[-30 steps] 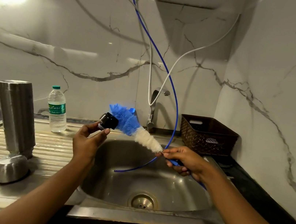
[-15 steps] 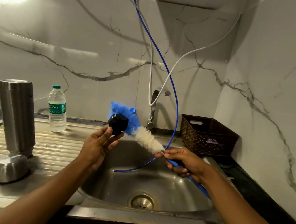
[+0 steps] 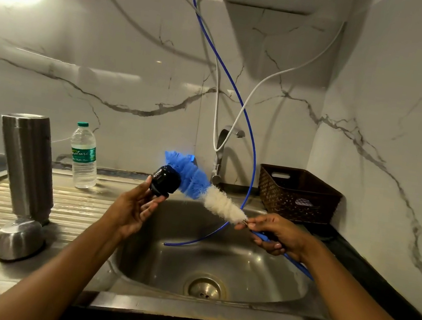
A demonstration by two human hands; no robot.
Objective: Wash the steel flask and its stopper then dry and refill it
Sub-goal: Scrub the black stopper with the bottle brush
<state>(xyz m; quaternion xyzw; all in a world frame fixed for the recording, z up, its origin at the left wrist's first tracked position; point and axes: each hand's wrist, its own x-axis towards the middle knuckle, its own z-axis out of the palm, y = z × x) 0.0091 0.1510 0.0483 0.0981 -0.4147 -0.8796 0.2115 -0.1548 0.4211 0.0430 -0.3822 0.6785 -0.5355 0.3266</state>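
Steel sink [image 3: 161, 262] set in a counter, marble-veined wall behind. Both forearms reach in over the near rim; the drain [image 3: 204, 288] lies below, between them.

Hands well apart, both above the basin. Left hand [image 3: 134, 208]: thumb and fingertips pinch the black stopper [image 3: 165, 181], held up at the basin's left edge. Right hand [image 3: 279, 234]: fingers curl round the blue handle of a bottle brush [image 3: 200, 185]. White bristles sit nearest that hand, blue bristles at the far end, against the stopper.

Left, on the ribbed drainboard: a small steel cup [image 3: 19, 239] mouth down, and just behind it the steel flask [image 3: 27, 165], standing upright. Farther back, a plastic water bottle [image 3: 83, 156] with a green cap.

At the back rim, the tap [image 3: 221, 156]. To its right, a dark woven basket [image 3: 297, 194] on the counter. A thin blue tube [image 3: 250, 127] drops from above and curves into the basin.
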